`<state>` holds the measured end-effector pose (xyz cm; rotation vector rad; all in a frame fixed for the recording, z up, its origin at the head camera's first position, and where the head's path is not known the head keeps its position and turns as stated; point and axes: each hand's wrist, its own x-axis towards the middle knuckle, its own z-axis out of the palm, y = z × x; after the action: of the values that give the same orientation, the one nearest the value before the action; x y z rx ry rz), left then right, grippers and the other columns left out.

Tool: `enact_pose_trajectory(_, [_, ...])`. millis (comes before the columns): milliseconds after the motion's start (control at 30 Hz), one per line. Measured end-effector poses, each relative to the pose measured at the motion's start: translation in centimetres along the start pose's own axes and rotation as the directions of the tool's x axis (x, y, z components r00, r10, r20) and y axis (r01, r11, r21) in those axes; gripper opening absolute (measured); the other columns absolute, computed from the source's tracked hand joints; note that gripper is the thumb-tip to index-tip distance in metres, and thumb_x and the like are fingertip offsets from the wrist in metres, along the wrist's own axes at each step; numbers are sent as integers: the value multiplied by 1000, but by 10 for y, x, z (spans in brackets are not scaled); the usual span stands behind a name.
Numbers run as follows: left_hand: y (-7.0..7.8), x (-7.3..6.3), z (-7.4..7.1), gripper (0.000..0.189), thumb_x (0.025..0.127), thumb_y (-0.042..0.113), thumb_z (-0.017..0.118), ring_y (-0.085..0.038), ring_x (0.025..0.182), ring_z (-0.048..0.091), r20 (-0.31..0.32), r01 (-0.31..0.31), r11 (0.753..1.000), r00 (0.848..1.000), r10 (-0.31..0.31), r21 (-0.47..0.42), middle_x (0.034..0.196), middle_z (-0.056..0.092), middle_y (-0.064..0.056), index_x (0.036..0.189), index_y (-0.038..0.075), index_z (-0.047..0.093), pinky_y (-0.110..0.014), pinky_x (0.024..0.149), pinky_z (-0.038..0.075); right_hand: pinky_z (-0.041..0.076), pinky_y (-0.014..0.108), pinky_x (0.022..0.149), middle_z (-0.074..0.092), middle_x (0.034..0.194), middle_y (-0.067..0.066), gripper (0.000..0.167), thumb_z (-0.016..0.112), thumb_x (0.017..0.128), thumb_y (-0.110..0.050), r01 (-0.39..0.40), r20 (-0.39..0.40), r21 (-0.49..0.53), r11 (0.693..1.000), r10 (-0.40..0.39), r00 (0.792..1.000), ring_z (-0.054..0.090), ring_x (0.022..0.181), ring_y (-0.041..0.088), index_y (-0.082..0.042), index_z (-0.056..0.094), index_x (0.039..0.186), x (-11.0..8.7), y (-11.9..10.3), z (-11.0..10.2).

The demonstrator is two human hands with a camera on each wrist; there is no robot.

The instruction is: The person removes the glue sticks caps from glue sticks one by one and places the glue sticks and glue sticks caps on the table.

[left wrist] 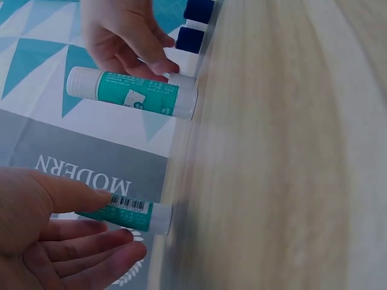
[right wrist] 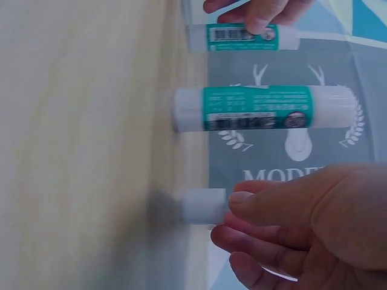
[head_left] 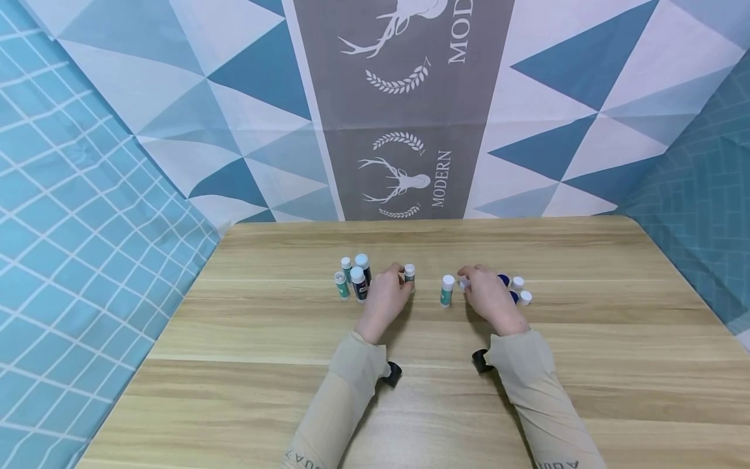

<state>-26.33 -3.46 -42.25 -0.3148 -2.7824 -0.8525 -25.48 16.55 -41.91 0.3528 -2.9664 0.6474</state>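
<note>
My left hand (head_left: 385, 293) pinches a small green glue stick (head_left: 409, 273) with white ends, which stands upright on the table. In the left wrist view the thumb lies on its barcode. A larger green-and-white glue stick (head_left: 447, 291) stands upright between the two hands, touched by neither. My right hand (head_left: 489, 296) pinches a small white cap (right wrist: 204, 206) at the table surface, thumb against its upper edge. Beside the right hand are dark blue caps (left wrist: 190, 39) and white caps (head_left: 517, 283), partly hidden by that hand in the head view.
Left of my left hand stands a cluster of glue sticks: green ones (head_left: 342, 286) and dark blue ones (head_left: 359, 284). They stand on a wood-grain table (head_left: 263, 391). A patterned cloth (head_left: 404, 104) hangs behind the table's far edge.
</note>
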Motion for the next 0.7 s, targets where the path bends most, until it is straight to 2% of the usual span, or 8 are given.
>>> enact_pose_trajectory(167, [2, 0, -3, 26, 84, 16, 63, -8, 53, 52, -17, -5, 1000, 1000, 5, 15, 73, 63, -5, 104, 0, 59, -17, 44, 40, 49, 37, 65, 57, 110, 23, 29, 53, 86, 1, 23, -43, 25, 999, -22, 999, 59, 78, 26, 2, 57, 115, -2, -5, -9])
enact_pose_trajectory(333, [6, -1, -6, 22, 84, 18, 63, -9, 53, 50, -55, -18, 998, 998, 22, 63, 70, 59, -3, 100, 2, 60, -19, 42, 37, 50, 38, 68, 57, 109, 21, 27, 50, 88, 0, 31, -72, 71, 997, -26, 997, 58, 82, 27, 1, 58, 113, -5, -13, -20])
enact_pose_trajectory(467, [11, -3, -10, 20, 85, 20, 61, -10, 50, 48, -110, -21, 992, 993, 35, 125, 68, 56, -1, 95, 3, 60, -21, 41, 35, 51, 39, 71, 59, 104, 18, 24, 52, 90, -7, 54, -90, 102, 993, -45, 995, 59, 88, 28, 0, 60, 112, -5, -20, -27])
enact_pose_trajectory(567, [15, -4, -15, 18, 85, 20, 61, -11, 50, 48, -133, -17, 989, 990, 37, 144, 69, 55, -1, 93, 4, 60, -22, 41, 35, 50, 38, 71, 60, 102, 15, 26, 53, 91, -14, 71, -79, 134, 988, -60, 995, 59, 88, 26, -1, 60, 112, -6, -25, -32])
enact_pose_trajectory(700, [24, -6, -20, 15, 84, 19, 62, -12, 56, 52, -112, -27, 990, 993, 43, 137, 76, 59, -2, 92, 6, 60, -23, 44, 39, 50, 38, 71, 61, 105, 14, 29, 55, 90, -21, 77, -52, 157, 985, -70, 996, 59, 89, 25, -2, 61, 112, -7, -31, -35])
